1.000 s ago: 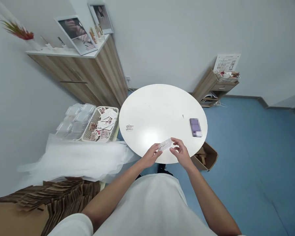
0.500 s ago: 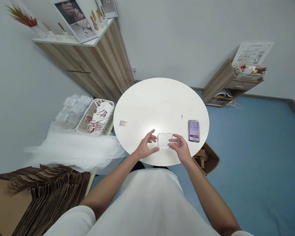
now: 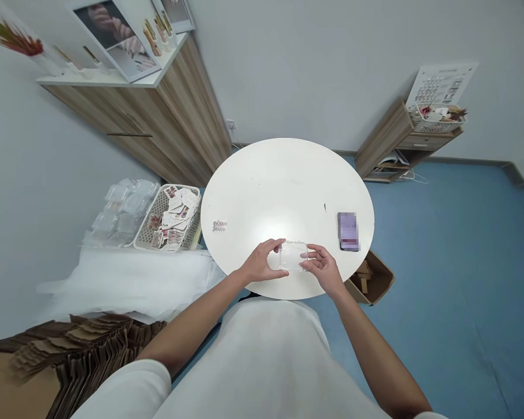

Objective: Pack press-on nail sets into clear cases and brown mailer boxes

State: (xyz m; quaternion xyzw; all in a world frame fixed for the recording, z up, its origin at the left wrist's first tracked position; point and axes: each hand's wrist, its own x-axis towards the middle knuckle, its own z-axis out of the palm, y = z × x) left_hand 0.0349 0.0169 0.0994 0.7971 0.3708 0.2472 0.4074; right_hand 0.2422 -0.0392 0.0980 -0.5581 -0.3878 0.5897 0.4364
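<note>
Clr box (image 3: 293, 256) btwn L hand (image 3: 261, 262) & R hand (image 3: 326, 272)

the room is fairly bright, with even, cool, rather flat light and only soft, faint shadows. a strong patch of glare whitens part of the counter (image 3: 283, 174), just beyond and slightly left of the clear case (image 3: 293, 256), suggesting a light above, out of view. the case's rims show as thin pale lines; its see-through middle nearly melts into the white. wide-lens distortion makes the cabinet (image 3: 135, 128) lean outward and stretches the cardboard stack (image 3: 87, 349), which looks smeared at the lower left. print on the chart (image 3: 441, 84) is too soft to read. coarse pixel blocks cover the phone (image 3: 348, 231).
</note>
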